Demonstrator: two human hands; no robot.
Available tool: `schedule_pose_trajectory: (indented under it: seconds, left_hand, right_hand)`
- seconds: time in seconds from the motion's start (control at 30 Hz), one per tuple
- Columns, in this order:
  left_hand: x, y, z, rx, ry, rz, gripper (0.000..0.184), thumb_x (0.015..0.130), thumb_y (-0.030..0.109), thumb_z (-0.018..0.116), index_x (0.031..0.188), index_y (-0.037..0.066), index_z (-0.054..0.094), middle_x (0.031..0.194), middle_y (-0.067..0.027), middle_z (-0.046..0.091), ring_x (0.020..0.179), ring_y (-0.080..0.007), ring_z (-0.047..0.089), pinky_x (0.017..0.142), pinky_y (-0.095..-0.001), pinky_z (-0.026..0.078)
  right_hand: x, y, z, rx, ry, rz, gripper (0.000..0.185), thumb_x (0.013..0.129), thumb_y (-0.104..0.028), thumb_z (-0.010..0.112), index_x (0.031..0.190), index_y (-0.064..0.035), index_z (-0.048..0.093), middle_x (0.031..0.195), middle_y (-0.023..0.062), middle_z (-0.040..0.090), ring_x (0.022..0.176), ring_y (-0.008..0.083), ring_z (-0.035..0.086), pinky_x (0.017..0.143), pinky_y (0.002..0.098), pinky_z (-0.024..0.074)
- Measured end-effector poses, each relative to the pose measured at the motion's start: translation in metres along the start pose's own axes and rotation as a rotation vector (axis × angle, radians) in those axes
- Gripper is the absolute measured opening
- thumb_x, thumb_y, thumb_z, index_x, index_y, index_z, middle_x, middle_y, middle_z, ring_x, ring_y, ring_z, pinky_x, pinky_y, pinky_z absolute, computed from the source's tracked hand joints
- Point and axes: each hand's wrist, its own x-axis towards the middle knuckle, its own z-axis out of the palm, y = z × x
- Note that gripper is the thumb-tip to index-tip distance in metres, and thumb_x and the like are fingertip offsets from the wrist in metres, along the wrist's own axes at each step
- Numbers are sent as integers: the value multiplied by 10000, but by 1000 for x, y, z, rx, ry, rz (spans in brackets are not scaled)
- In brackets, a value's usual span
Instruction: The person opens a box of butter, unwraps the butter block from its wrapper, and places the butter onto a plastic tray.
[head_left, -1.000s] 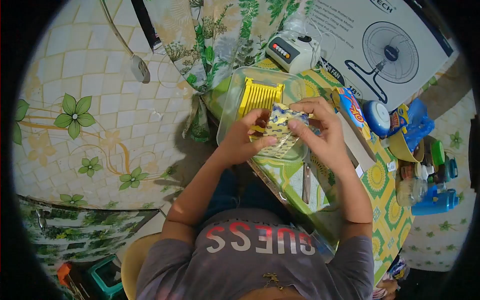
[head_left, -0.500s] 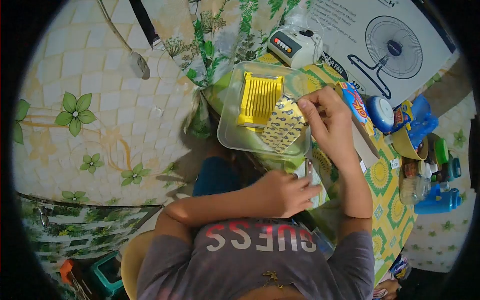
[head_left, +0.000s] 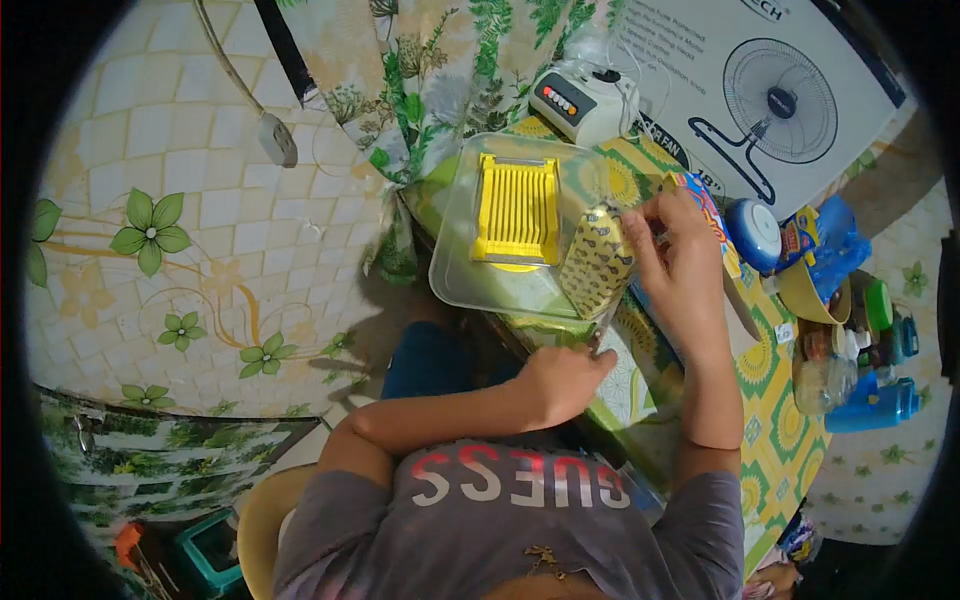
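My right hand (head_left: pixel 680 255) pinches the top corner of a yellow patterned packet (head_left: pixel 598 262), which hangs over the right side of a clear plastic container (head_left: pixel 455 275). Inside that container lies a yellow slicer (head_left: pixel 517 212) with parallel bars. My left hand (head_left: pixel 568 385) is closed around the knife (head_left: pixel 602 328), just below the container's near edge. Only a small part of the knife shows past the fingers. A white patterned sheet (head_left: pixel 622 375) lies beside my left hand.
A white appliance with buttons (head_left: pixel 585 102) stands behind the container. To the right are an open long box (head_left: pixel 735 290), a blue-and-white round object (head_left: pixel 752 236), a yellow bowl (head_left: pixel 808 295), and bottles (head_left: pixel 825 382). A large fan box (head_left: pixel 770 100) stands at the back.
My left hand has left the packet, moved down toward my body and taken the knife from the table. My right hand has shifted slightly right with the packet.
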Motion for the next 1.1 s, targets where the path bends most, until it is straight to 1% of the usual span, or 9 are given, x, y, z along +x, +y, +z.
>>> schedule_pose_trajectory:
  seconds: [0.17, 0.37, 0.47, 0.67, 0.77, 0.87, 0.93, 1.0, 1.1]
  left_hand:
    - [-34, -5, -28, -74, 217, -44, 385, 794, 135, 604, 1146, -1, 530, 744, -172, 650, 599, -330, 663, 499, -436, 525]
    - [-50, -9, -46, 8, 211, -188, 468, 809, 173, 595, 1226, -24, 510, 796, -186, 654, 604, -331, 655, 516, -445, 515]
    - [-67, -9, -66, -22, 161, -240, 489, 813, 186, 597, 1265, 20, 516, 847, -173, 665, 640, -344, 657, 561, -455, 521]
    - [-121, -20, -118, -41, 127, -213, 374, 820, 193, 642, 1174, 74, 614, 833, -155, 687, 697, -364, 664, 597, -446, 527]
    - [-156, -32, -143, -170, 185, -168, 357, 802, 154, 679, 1143, 54, 648, 744, -126, 671, 655, -288, 667, 582, -381, 514]
    - [-190, -34, -148, -394, 351, -422, 374, 802, 126, 691, 1164, 44, 648, 686, -64, 627, 598, -183, 608, 551, -306, 474]
    - [-195, -29, -130, -312, 599, -550, 334, 845, 131, 661, 1166, 39, 650, 685, -29, 610, 566, -125, 553, 525, -267, 439]
    - [-190, -31, -122, -486, 649, -610, 308, 908, 148, 601, 1194, 40, 633, 712, -16, 609, 543, -93, 512, 502, -244, 415]
    - [-156, -37, -130, -1057, 415, -579, 356, 987, 180, 496, 1321, 65, 537, 753, -26, 610, 529, -75, 486, 485, -228, 407]
  right_hand:
    - [2, -3, -1, -128, -60, 90, 277, 922, -253, 600, 818, 3, 572, 779, 188, 591, 700, 365, 589, 619, 454, 444]
    - [17, -5, -2, -217, -219, 124, 387, 936, -344, 547, 752, -9, 614, 671, 206, 611, 678, 413, 599, 613, 483, 437]
    - [24, 20, 7, -84, -154, 131, 380, 938, -323, 554, 745, 0, 605, 613, 178, 578, 591, 340, 595, 577, 444, 433]
    - [33, 51, 12, 416, -202, 307, 403, 954, -308, 583, 697, 2, 568, 583, 1, 511, 538, 75, 461, 501, 291, 372]
    - [34, 35, 7, 505, -185, 397, 390, 956, -302, 589, 687, -20, 575, 602, -20, 524, 525, 61, 449, 482, 273, 355]
    - [34, 40, 10, 472, -188, 439, 332, 951, -323, 604, 758, -52, 598, 607, -51, 503, 505, 39, 432, 469, 229, 366]
    - [33, 41, 11, 466, -227, 426, 370, 955, -313, 598, 709, -37, 583, 601, -25, 519, 491, 48, 432, 463, 245, 354]
    - [31, 39, 12, 481, -254, 414, 390, 959, -310, 594, 684, -34, 571, 594, -12, 524, 479, 52, 429, 457, 250, 346]
    - [25, 30, 11, 528, -275, 404, 390, 964, -316, 589, 683, -48, 556, 582, -15, 511, 470, 51, 426, 451, 241, 344]
